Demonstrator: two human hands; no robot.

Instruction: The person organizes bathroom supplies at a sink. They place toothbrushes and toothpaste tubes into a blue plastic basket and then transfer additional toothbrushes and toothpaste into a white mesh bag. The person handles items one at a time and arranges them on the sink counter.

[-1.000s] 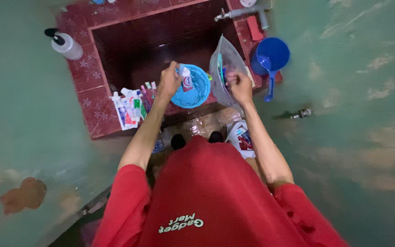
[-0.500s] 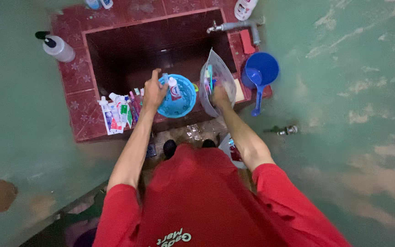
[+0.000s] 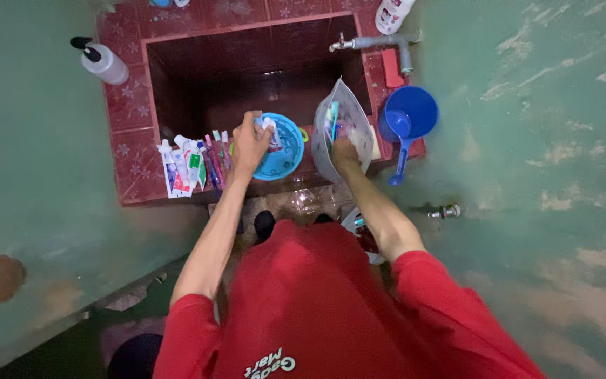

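We have one view only, from our head, looking almost straight down past our red shirt (image 3: 317, 309) onto the dark red tiled water basin (image 3: 131, 119) set between green walls (image 3: 541, 175). It sits fairly near, about an arm's reach above the rim.

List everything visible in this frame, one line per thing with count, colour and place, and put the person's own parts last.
Basin: one, dark red tiled rim, top centre.
Small basket: one, light blue, on the front rim.
Clear plastic pouch: one, see-through, upright on the front rim, toothbrush-like items inside.
Tubes and toothbrushes: a row, mixed colours, front left rim; count unclear.
Dipper: one, blue, right rim, handle hanging forward.
Pump bottle: one, pale with black pump, lying at the left corner.
Tap: one, grey, back right.
White bottle: one, top edge.
Red block: one, right rim.
Left hand: at the basket, gripping a small item.
Right hand: at the pouch.
Red shirt: bottom.
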